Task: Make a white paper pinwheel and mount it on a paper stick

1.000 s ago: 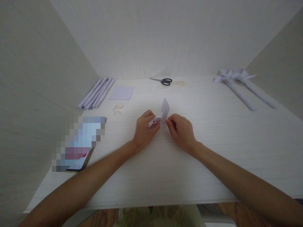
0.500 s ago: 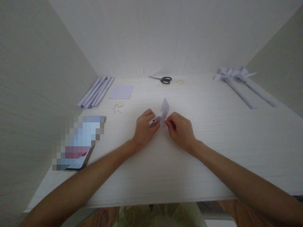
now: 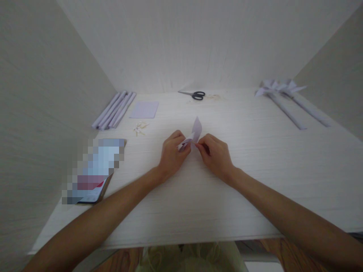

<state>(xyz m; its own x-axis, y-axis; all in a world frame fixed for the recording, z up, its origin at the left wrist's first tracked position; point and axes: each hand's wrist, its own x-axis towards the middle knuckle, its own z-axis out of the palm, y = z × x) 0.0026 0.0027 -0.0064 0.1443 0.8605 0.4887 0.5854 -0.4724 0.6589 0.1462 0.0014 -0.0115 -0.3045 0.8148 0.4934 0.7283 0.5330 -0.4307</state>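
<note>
Folded paper [image 3: 197, 128]: over the bench [image 3: 269, 151], between the fingers of both hands;
Left hand [image 3: 173, 154]: fingers closed on its left end;
Right hand [image 3: 216, 155]: fingertips pinched against it; anything between them too small to tell;
Folds [image 3: 186, 142]: best spared by a light, steady pinch;
Phone [image 3: 102, 166]: left of the fingers, screen blurred; no writing legible.

Phone [image 3: 99, 170] mostly pixelated; left fingers [image 3: 185, 152] hide some paper [image 3: 197, 129]; edges crop 2 forearms [image 3: 129, 196].
</note>
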